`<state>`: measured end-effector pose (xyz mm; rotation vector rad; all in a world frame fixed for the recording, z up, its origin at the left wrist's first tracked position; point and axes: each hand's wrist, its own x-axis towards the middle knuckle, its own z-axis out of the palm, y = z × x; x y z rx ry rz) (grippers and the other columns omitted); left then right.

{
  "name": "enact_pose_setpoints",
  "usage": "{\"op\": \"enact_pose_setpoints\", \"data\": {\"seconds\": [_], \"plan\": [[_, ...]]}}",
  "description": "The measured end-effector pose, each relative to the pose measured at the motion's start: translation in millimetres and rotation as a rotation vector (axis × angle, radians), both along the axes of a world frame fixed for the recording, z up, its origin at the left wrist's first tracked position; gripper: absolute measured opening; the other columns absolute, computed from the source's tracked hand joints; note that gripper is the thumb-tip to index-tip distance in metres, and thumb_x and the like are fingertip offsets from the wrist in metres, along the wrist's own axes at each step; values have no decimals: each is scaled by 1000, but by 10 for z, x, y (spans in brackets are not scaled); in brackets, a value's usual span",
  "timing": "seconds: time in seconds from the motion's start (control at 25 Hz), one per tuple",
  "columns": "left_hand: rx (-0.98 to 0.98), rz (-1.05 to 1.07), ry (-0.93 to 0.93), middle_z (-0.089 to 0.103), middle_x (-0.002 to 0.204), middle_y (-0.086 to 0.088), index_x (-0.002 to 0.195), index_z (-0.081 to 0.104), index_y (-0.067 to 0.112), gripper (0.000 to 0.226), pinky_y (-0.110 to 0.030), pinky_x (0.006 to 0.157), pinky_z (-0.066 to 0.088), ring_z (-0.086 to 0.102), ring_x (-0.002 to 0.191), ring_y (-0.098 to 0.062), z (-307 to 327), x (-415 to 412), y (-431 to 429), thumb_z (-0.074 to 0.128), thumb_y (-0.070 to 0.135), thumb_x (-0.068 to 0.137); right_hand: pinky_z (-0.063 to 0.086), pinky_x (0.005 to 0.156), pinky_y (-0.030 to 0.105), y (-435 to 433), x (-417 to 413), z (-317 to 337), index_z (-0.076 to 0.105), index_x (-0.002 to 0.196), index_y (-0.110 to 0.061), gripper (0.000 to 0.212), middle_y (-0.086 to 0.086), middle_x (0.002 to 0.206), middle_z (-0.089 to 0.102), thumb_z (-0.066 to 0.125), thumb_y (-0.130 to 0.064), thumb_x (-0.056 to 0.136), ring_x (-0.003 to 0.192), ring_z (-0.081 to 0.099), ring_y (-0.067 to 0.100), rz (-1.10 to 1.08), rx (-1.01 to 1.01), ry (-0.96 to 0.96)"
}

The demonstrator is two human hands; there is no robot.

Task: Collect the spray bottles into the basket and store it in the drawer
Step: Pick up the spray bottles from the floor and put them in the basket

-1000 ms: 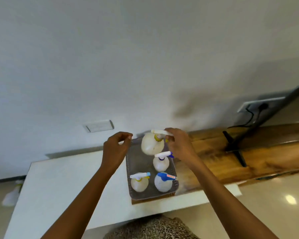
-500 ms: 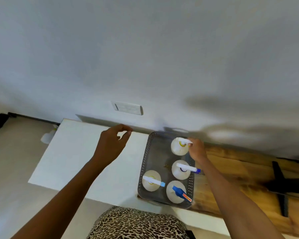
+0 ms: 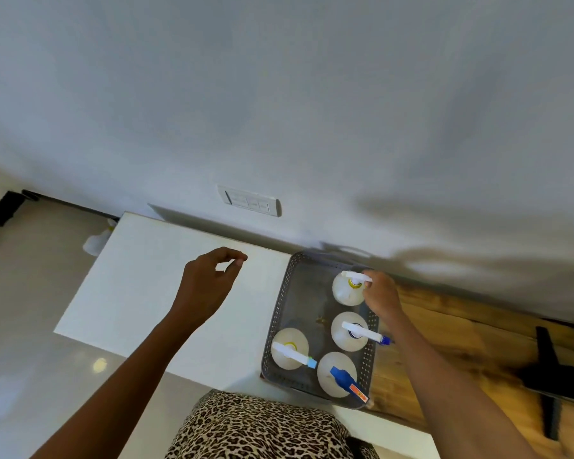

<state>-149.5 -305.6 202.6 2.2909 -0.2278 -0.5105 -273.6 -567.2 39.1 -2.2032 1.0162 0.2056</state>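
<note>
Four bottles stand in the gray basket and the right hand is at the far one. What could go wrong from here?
1. The bottles stand upright and loose, with free space in the basket, so they may tip when it is lifted.
2. One nozzle sticks out over the basket's right rim and might catch on the drawer.
3. The left hand hovers over the white table, away from the basket; a one-handed lift could tilt it.

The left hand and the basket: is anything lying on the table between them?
No. In the head view, only bare white table lies between the left hand and the grey basket.
</note>
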Motion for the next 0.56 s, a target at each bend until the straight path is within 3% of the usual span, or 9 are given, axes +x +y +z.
{"op": "enact_pose_setpoints", "data": {"seconds": [0.12,0.32,0.56], "plan": [[-12,0,-7,67,111,2,93,65,26,11,-11,68,42,62,78,-8,-2,-28,66,55,22,89,48,90,41,35,-19,42,55,122,-9,39,17,122,60,51,-5,84,110,55,34,16,-29,81],[-48,14,-35,67,112,1,98,66,22,14,-9,69,41,62,83,-13,40,-86,262,54,22,89,24,113,41,198,56,252,39,134,-6,56,17,145,38,57,-27,86,135,32,33,124,-275,70],[-135,79,-56,66,111,2,93,65,27,12,-16,68,45,63,80,-11,216,-61,867,54,23,89,20,116,44,914,422,686,43,132,-3,48,18,143,41,54,-18,87,138,25,36,153,-315,-164]]}}
